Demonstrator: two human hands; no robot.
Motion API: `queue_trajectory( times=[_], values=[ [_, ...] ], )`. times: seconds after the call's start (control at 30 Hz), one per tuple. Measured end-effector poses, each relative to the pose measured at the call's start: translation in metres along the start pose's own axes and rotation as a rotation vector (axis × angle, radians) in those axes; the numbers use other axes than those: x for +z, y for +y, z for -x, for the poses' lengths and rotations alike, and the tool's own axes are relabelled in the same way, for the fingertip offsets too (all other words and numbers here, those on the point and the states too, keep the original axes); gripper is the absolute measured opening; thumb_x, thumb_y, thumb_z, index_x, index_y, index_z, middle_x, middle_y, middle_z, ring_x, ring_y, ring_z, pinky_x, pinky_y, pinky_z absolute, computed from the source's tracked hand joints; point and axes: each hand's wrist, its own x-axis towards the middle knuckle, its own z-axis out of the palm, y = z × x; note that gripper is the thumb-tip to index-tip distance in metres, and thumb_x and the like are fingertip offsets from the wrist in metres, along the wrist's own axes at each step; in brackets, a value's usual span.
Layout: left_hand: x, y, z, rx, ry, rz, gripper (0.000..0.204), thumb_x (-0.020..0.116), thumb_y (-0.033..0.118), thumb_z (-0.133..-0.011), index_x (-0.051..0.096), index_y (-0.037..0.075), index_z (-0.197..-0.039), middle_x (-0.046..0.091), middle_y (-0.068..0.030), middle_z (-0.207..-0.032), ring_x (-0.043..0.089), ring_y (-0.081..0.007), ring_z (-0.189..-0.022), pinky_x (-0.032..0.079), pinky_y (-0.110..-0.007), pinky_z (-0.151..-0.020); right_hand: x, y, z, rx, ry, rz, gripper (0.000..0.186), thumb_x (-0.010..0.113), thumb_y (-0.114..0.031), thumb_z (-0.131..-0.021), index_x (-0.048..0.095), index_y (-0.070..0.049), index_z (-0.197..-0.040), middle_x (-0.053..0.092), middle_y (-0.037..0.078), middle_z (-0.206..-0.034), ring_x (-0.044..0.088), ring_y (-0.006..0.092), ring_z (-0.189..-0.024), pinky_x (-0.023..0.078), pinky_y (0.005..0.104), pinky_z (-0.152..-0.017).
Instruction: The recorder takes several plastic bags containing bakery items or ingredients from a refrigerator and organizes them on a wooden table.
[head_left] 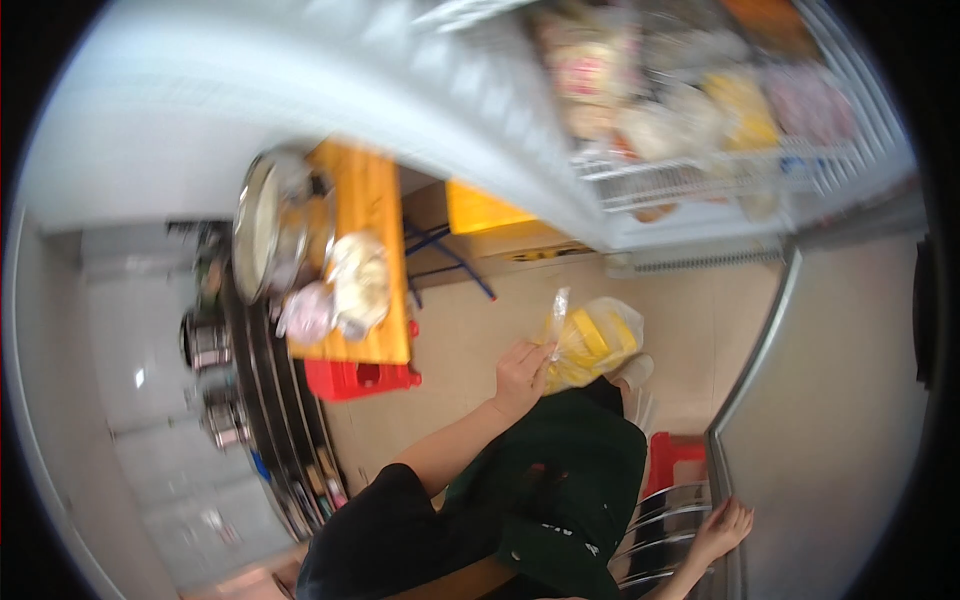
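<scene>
- Bag of yellow pieces point(605, 340) hangs from the left hand point(522, 380), seen above the pale floor point(465, 350), just beyond the dark green apron point(560, 460).
- Its gathered clear neck point(561, 305) points toward the top of the view, the loose end standing clear of the fingers.
- The bag's long axis slants from lower left to upper right, with the full body to the right of the hand.
- Left fingers are pinched together around the base of that neck.
- Right hand point(724, 530) is at the edge of the grey door point(840, 390), fingers bent; how firmly they grip, I cannot tell.
- Upper right, a white wire basket point(690, 182) holds several packed bags, blurred.
- Left, a wooden table point(385, 200) bears a pink bag point(308, 314), a pale bag point(360, 285) and a large round vessel point(262, 225).
</scene>
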Motion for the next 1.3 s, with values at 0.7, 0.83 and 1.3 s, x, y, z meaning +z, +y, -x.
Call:
queue_trajectory(
  times=[0.7, 0.83, 1.3],
  values=[
    [-0.359, -0.262, -0.052, -0.196, 0.555, -0.516, 0.012, 0.053, 0.005, -0.078, 0.06, 0.0, -0.086, 0.058, -0.0166, -0.076, 0.056, -0.0319, -0.071, 0.044, -0.039, -0.063, -0.028, -0.044, 0.034, 0.001, -0.191, 0.394, 0.013, 0.052, -0.008, -0.072, 0.055, 0.0, -0.082, 0.053, 0.015, -0.078, 0.049, 0.0318, -0.081, 0.038, 0.0413, -0.078],
    [-0.334, -0.35, -0.106, -0.319, 0.511, -0.521, 0.015, 0.053, 0.011, -0.08, 0.061, 0.001, -0.089, 0.061, -0.0158, -0.083, 0.058, -0.0325, -0.077, 0.045, -0.038, -0.069, -0.034, -0.05, 0.044, -0.028, -0.144, 0.4, 0.019, 0.05, -0.007, -0.073, 0.053, 0.004, -0.088, 0.052, 0.018, -0.088, 0.048, 0.0337, -0.092, 0.032, 0.0438, -0.096],
    [-0.274, -0.464, -0.119, -0.8, 0.142, -0.486, 0.034, 0.055, 0.024, -0.076, 0.06, -0.003, -0.097, 0.061, -0.02, -0.094, 0.058, -0.0309, -0.088, 0.044, -0.038, -0.077, -0.044, -0.061, 0.034, 0.122, 0.003, 0.319, 0.019, 0.053, -0.003, -0.072, 0.054, 0.003, -0.09, 0.056, 0.014, -0.096, 0.049, 0.0297, -0.102, 0.032, 0.0448, -0.097]
  ],
)
